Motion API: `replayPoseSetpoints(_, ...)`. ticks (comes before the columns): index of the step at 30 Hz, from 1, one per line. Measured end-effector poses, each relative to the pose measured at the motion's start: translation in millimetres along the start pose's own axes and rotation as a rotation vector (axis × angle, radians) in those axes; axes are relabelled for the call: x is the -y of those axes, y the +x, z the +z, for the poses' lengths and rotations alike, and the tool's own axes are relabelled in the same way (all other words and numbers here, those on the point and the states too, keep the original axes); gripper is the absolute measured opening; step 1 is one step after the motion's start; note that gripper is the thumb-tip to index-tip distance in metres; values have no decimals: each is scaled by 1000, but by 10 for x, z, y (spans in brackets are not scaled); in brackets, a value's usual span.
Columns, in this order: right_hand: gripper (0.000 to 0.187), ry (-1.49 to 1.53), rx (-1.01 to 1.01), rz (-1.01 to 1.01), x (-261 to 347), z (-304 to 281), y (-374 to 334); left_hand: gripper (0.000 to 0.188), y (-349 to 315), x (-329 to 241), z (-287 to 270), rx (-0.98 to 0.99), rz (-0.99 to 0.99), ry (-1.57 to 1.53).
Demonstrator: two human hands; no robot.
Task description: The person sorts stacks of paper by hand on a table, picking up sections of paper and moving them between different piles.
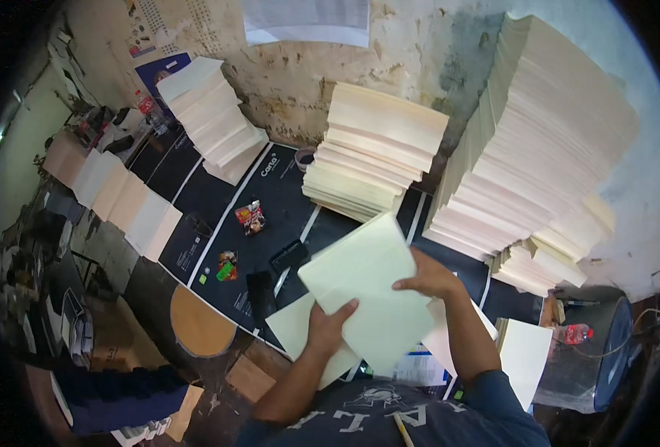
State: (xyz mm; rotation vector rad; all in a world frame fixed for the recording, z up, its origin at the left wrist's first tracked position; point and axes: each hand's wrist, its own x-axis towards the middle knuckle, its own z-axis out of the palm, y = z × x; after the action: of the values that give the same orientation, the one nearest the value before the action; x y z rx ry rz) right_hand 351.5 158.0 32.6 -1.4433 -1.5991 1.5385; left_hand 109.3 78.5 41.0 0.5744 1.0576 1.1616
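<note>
In front of my body I hold a sheaf of pale greenish paper sheets (360, 264) above the dark table. My right hand (428, 277) is closed on its right edge, thumb on top. My left hand (328, 328) pinches the near side, its thumb lying on the paper and its other fingers hidden beneath. A lower part of the paper (389, 331) fans out toward me at another angle. Under my left hand another pale sheet (293, 322) shows on the table edge, partly covered. A white stack of paper (524, 354) lies right of my right forearm.
Tall paper stacks stand at the back: one left (211, 112), one middle (375, 149), a very high one right (524, 141). On the dark tabletop (222, 216) lie a black phone (261, 298), a black case-like object (289, 255) and a red packet (250, 217). A round stool (200, 320) stands left.
</note>
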Motion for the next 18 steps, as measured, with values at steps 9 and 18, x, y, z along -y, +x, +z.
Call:
replayPoseSetpoints(9, 83, 273, -349, -197, -507, 135, 52, 86, 997, 122, -272, 489, 165, 336)
replayPoseSetpoints(18, 92, 303, -280, -131, -619, 127, 156, 119, 1291, 637, -440, 429, 162, 437)
